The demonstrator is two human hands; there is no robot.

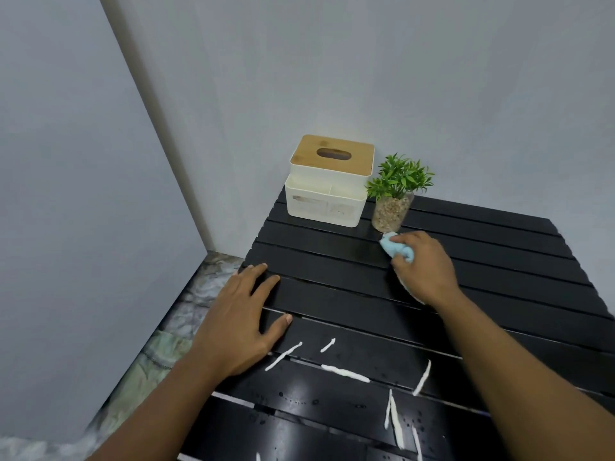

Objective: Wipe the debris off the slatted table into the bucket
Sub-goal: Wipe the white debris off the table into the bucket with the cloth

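The black slatted table [332, 261] fills the lower right of the head view. Several thin white strips of debris [346, 373] lie scattered on its near slats, along with small droplets. My right hand [422, 267] presses a crumpled light blue cloth [396, 249] onto the slats just in front of the plant pot. My left hand [243, 314] lies flat with fingers spread near the table's left edge, holding nothing. No bucket is in view.
A white tissue box with a wooden lid [329, 181] stands at the table's far left corner. A small green plant in a pebble-filled glass pot [392, 197] sits beside it. Grey walls close in behind and left; marbled floor [159, 354] shows at left.
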